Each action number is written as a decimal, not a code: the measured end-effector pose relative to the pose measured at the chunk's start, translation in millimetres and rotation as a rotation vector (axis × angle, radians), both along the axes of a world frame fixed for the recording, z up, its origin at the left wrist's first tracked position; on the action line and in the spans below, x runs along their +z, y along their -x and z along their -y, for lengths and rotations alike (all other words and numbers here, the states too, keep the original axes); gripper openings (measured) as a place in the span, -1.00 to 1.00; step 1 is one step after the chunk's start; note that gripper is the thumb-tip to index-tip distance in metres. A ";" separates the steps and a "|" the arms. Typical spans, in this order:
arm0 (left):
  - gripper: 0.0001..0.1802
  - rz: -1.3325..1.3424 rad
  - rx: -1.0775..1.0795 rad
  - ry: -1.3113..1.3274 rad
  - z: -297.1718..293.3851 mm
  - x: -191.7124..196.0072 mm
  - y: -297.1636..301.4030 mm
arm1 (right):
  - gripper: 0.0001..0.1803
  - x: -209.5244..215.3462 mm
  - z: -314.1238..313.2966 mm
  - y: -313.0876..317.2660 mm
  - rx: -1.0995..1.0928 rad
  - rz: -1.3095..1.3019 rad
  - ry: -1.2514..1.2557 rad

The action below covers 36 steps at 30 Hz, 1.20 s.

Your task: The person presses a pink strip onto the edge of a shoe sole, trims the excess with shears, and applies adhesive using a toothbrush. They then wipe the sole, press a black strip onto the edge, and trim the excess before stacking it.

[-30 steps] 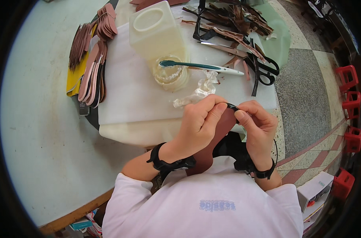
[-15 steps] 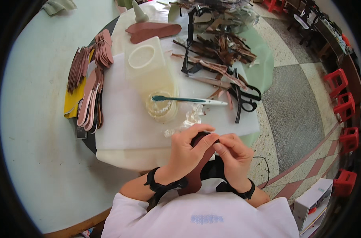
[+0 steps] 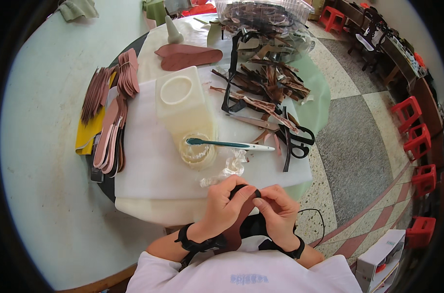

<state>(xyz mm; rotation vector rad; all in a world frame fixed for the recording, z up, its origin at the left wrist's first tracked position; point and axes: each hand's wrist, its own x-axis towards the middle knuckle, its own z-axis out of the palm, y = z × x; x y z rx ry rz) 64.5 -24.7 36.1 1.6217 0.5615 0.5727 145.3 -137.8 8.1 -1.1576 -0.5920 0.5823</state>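
Close to my body, both hands grip the end of a brown-red shoe insole (image 3: 234, 231) that has black material along its far edge. My left hand (image 3: 223, 207) is closed round that end, with thumb on top. Opposite it, my right hand (image 3: 281, 215) pinches the black edge between thumb and fingers. The fingers partly hide how the black material lies on the insole. Beyond my hands, a toothbrush (image 3: 239, 145) with a dark green head rests across the mouth of a pale plastic bottle (image 3: 182, 117) lying on the table. Crumpled clear film (image 3: 226, 171) sits between the bottle and my hands.
Scissors with black handles (image 3: 292, 139) lie right of the toothbrush, beside a heap of dark scraps (image 3: 275, 80). Stacked insoles (image 3: 109, 129) stand at the left table edge; two loose insoles (image 3: 190, 57) lie farther back. Red stools (image 3: 417, 141) line the floor at right.
The view has tilted slightly up, so the table and my hands sit lower in the picture. Both hands keep their grip on the insole's end, with little other change.
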 end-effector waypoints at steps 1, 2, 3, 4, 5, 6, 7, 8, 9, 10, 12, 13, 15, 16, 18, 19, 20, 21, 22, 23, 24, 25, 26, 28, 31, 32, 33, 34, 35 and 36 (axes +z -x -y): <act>-0.91 0.006 -0.003 -0.002 -1.4 -1.6 1.2 | -0.80 -0.2 -1.2 0.0 0.012 -0.006 -0.013; -0.91 -0.008 -0.010 -0.039 -3.3 -5.2 2.4 | -0.81 -0.7 -2.6 0.0 0.015 -0.003 -0.002; -0.91 -0.023 -0.018 -0.076 -4.7 -7.2 3.1 | -0.81 -1.3 -4.2 -0.2 0.013 0.003 -0.004; -0.91 -0.017 -0.020 -0.078 -5.1 -6.5 3.2 | -0.81 -2.0 -5.9 -0.4 0.014 0.012 -0.019; -0.90 -0.013 -0.008 -0.049 -5.5 -5.7 3.0 | -0.82 -2.3 -6.8 -0.8 0.010 0.021 -0.032; -0.89 -0.010 0.003 -0.020 -5.9 -4.5 3.1 | -0.82 -1.8 -7.2 -1.7 0.003 0.025 -0.030; -0.89 -0.007 -0.004 -0.018 -5.9 -2.1 3.5 | -0.83 -0.8 -7.6 -2.8 0.005 0.020 -0.008; -0.88 0.052 0.009 0.137 -5.2 0.9 3.8 | -0.83 0.3 -7.8 -4.7 0.010 0.014 0.016; -0.86 0.109 0.023 0.293 -5.4 2.2 4.8 | -0.83 2.7 -8.6 -6.6 0.005 0.014 0.019; -0.82 0.050 -0.022 0.249 -9.7 1.2 12.1 | -0.84 6.1 -10.1 -8.9 -0.004 -0.005 -0.009; -0.83 0.005 -0.064 0.135 -14.5 0.0 18.7 | -0.85 8.0 -13.1 -11.7 -0.019 -0.035 -0.029; -0.84 -0.034 -0.103 0.015 -15.8 -1.0 20.7 | -0.86 7.4 -14.0 -14.5 -0.012 -0.038 -0.025; -0.84 -0.049 -0.096 0.003 -15.9 -8.0 26.9 | -0.88 9.8 -16.2 -15.6 0.013 -0.036 -0.020; -0.84 -0.053 -0.088 -0.019 -15.1 -10.3 29.5 | -0.88 12.4 -17.6 -14.5 0.027 -0.043 -0.031; -0.84 -0.055 -0.065 -0.031 -14.0 -10.7 30.4 | -0.89 13.3 -20.2 -16.4 0.043 -0.053 -0.041; -0.84 -0.050 -0.041 -0.049 -13.3 -10.1 30.9 | -0.89 12.9 -19.8 -16.9 0.067 -0.081 -0.017; -0.84 -0.054 -0.045 -0.046 -13.2 -8.6 29.7 | -0.89 12.3 -19.3 -17.3 0.089 -0.107 0.006; -0.84 -0.034 -0.042 -0.042 -12.5 -6.3 27.9 | -0.89 10.5 -18.2 -17.4 0.085 -0.111 0.008; -0.84 -0.013 -0.040 -0.038 -12.0 -4.3 26.8 | -0.89 7.7 -17.1 -17.5 0.102 -0.148 0.017; -0.84 -0.018 -0.042 -0.036 -11.6 -2.8 27.2 | -0.89 5.8 -15.5 -17.6 0.119 -0.185 0.025; -0.83 -0.035 -0.069 -0.025 -11.4 -1.7 27.9 | -0.89 5.0 -13.8 -18.0 0.117 -0.191 0.026; -0.83 -0.052 -0.095 -0.014 -10.9 -1.5 28.2 | -0.90 4.2 -12.3 -18.8 0.092 -0.191 0.020; -0.83 -0.061 -0.092 -0.010 -9.2 -3.9 30.1 | -0.90 4.0 -10.6 -18.1 0.072 -0.193 0.016; -0.82 -0.053 -0.095 0.023 -5.3 -11.2 33.4 | -0.90 11.1 -10.4 -24.0 0.025 -0.199 -0.003; -0.83 -0.134 -0.158 0.010 -7.5 -13.8 36.3 | -0.91 8.9 -12.8 -38.7 -0.018 -0.200 -0.014; -0.83 -0.141 -0.151 0.009 -7.1 -12.0 37.8 | -0.91 10.3 -13.0 -38.5 -0.009 -0.208 -0.043; -0.84 -0.150 -0.162 -0.014 -6.8 -10.7 39.0 | -0.91 11.8 -12.8 -37.9 0.000 -0.216 -0.072; -0.85 -0.159 -0.174 -0.038 -5.8 -9.9 40.8 | -0.91 15.1 -11.7 -36.7 0.005 -0.229 -0.068; -0.85 -0.167 -0.168 -0.034 -6.4 -12.2 39.9 | -0.91 13.8 -13.1 -38.6 0.010 -0.238 -0.065; -0.86 -0.169 -0.153 -0.025 -6.3 -15.5 39.1 | -0.90 12.7 -14.3 -40.2 0.008 -0.214 -0.065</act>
